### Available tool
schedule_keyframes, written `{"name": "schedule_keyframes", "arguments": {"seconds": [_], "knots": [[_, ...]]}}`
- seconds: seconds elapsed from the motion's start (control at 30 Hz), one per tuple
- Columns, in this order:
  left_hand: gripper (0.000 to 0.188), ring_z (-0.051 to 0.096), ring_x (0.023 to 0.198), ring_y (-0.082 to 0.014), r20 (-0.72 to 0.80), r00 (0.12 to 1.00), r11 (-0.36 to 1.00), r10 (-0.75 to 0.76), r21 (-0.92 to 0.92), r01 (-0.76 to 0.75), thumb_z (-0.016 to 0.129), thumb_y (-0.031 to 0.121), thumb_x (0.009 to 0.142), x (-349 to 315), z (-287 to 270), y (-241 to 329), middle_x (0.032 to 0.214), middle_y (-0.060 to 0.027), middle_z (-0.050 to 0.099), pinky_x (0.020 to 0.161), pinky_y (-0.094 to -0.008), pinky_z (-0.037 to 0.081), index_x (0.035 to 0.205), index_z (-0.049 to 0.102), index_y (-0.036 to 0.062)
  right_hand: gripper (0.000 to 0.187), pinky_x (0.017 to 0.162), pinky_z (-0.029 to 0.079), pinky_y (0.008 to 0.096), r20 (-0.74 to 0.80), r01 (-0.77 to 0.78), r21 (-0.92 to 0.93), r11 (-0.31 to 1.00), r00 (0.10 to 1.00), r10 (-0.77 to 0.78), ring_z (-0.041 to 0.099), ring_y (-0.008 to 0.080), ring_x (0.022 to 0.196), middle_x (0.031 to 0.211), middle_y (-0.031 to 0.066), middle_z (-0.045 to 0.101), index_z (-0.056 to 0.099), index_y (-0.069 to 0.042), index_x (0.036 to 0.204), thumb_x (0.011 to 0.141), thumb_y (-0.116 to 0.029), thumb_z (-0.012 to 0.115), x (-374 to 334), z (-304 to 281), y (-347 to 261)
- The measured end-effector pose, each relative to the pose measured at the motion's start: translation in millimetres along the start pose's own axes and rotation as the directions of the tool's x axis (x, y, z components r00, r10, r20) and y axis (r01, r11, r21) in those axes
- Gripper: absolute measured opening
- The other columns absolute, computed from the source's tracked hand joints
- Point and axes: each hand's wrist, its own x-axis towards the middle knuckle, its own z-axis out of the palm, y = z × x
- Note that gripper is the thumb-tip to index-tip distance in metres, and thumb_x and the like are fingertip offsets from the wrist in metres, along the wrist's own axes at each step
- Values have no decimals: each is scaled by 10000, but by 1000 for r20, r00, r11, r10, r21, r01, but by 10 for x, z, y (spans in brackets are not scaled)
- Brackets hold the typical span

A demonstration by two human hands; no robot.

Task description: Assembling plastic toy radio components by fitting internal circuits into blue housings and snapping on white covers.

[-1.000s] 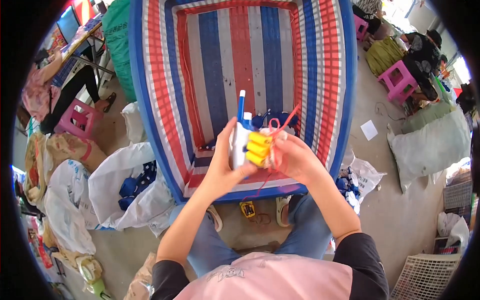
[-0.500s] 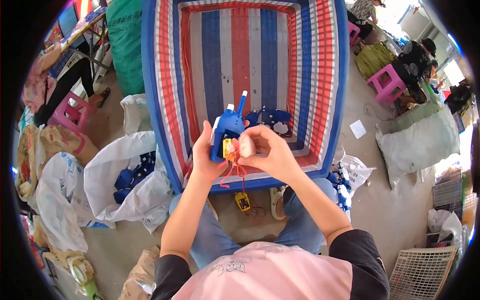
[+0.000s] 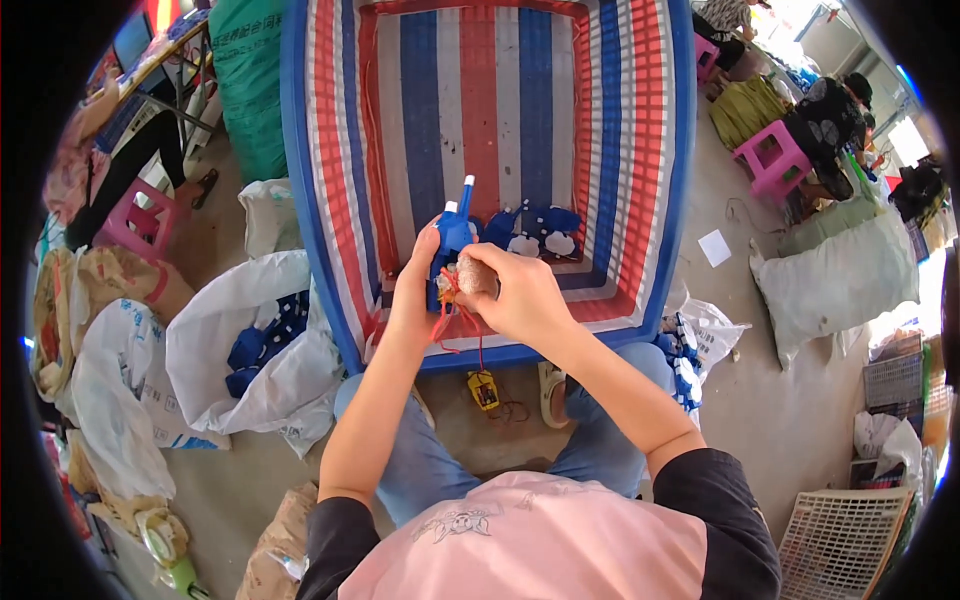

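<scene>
In my left hand (image 3: pixel 415 285) I hold a blue toy walkie-talkie casing (image 3: pixel 458 235) with a white-tipped antenna pointing away from me. My left fingers wrap its left side, and its open side shows at the bottom. My right hand (image 3: pixel 520 295) is closed, thumb and fingers pressed around a pale, speckled rounded piece (image 3: pixel 478 277) at the casing's lower right. Whether that piece is loose or attached cannot be made out. Thin red wires (image 3: pixel 452 315) spill out below it. On a wire beneath the crate's rim hangs a yellow part (image 3: pixel 483 390) with a dark face.
A large blue-rimmed crate (image 3: pixel 684 200) lined with striped cloth stands before me, with blue and white casings (image 3: pixel 540 230) inside. At left, a white sack (image 3: pixel 200 345) contains more blue pieces. Pink stools (image 3: pixel 775 160) and people sit farther off; a full pale sack (image 3: pixel 835 290) lies right.
Both hands and the casing have shifted slightly left. The casing has turned more upright, and my right fingers now cover the yellow part seen inside it earlier.
</scene>
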Motion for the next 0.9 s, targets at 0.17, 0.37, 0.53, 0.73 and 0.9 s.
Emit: {"name": "schedule_keyframes", "arguments": {"seconds": [0.17,0.37,0.53,0.73,0.9], "knots": [[294,639,853,-166,-236,966,981,102,-139,-137,501,353,932,18,162,-159,954,-36,659,749,-301,517,1028,595,90,386,668,516,349,-128,0,1,1000,992,0,648,318,768,865,139,654,580,-67,1037,685,-113,730,58,129,193],[326,641,848,-170,-283,955,974,89,-177,-143,502,392,921,-23,123,-105,931,-33,658,761,-308,516,1004,600,92,366,646,519,360,-184,23,-39,999,982,-30,653,309,776,872,143,660,590,-76,1029,684,-109,704,60,237,146],[434,628,954,-242,-169,986,989,-10,-145,-15,490,390,922,-20,58,29,1051,-135,635,859,-362,503,1117,555,8,351,637,519,348,-34,5,5,1000,999,-5,658,299,736,820,121,664,619,-67,979,656,-155,724,51,129,78],[487,588,1046,-256,-103,993,996,58,-57,-64,420,382,955,-32,158,103,1191,-165,570,914,-389,470,1252,462,-3,340,703,530,307,-68,-35,205,978,996,49,662,200,805,909,97,658,595,-54,1012,693,-74,713,9,115,142],[566,363,1302,-292,121,986,981,111,-169,-90,406,405,953,-53,130,132,1380,-108,424,1073,-440,259,1384,328,47,294,810,521,318,253,-256,966,-33,914,318,611,183,965,1119,73,591,522,-53,1137,850,-57,584,-155,87,211]]}}
